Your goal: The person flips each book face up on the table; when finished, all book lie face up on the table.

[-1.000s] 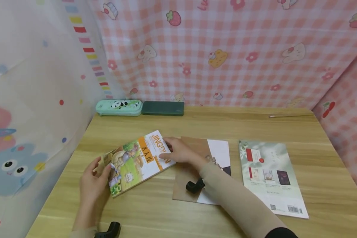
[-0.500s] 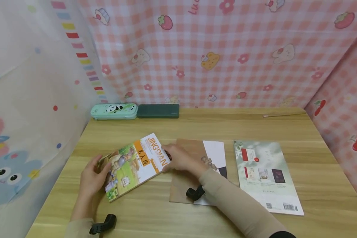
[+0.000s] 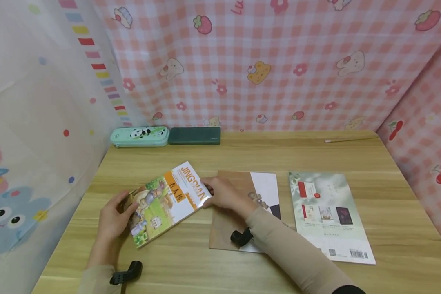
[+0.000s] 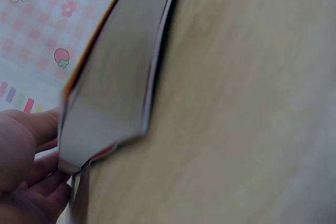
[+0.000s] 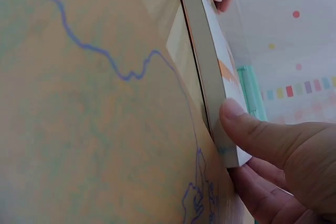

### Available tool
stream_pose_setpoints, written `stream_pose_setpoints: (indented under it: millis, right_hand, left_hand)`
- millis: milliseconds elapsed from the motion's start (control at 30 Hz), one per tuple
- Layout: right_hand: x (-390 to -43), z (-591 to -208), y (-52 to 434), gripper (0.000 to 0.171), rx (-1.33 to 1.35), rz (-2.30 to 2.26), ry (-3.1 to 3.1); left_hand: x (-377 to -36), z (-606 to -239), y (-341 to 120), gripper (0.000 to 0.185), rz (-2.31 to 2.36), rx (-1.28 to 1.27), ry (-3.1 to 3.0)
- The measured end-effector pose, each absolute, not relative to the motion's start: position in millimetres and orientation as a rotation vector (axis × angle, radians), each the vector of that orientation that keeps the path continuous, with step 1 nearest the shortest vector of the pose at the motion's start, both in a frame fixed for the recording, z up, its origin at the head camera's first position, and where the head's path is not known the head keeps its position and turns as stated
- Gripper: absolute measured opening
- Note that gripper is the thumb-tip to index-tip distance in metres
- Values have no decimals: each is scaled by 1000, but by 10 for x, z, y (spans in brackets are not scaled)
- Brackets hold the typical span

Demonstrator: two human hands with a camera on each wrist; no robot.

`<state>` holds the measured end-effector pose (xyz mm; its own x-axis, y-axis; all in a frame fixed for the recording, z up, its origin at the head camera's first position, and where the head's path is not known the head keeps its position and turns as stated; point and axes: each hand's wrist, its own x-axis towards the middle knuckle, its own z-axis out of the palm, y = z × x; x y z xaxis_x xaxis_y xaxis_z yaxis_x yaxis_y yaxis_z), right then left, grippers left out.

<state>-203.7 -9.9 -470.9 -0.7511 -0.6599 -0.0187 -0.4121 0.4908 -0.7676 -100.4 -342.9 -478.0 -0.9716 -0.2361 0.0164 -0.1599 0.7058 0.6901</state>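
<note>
Both hands grip picture book (image 3: 167,201) at opposite ends: left hand (image 3: 112,220) at near-left corner, right hand (image 3: 224,195) pinching spine end. Book tilted, apparently just off desk (image 3: 242,155), not yet set down. Brown booklet (image 3: 231,220) and green book (image 3: 328,214) lie flat alongside.

Wooden table (image 3: 242,155): brown book (image 3: 228,228), green book (image 3: 328,216), two pencil cases (image 3: 139,136) at back edge.
</note>
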Motion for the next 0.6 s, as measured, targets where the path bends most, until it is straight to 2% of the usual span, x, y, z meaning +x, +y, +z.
stream_pose_setpoints:
  millis: [167,433,600]
  right_hand:
    - [-2081,-4713,-89,63,-925,-1093,2519]
    - [-2161,-4722,-111,46,-933,-1058,2637]
    - [-2204,-4746,-130,30,-874,-1145,2635]
  left_hand:
    - [-942,-4796,-3419,61,-1100,365,-2793]
    - [-829,-4784,-3396,64,-986,331,-2819]
    - [-739,-4733,-3364,70,-907,295,-2911]
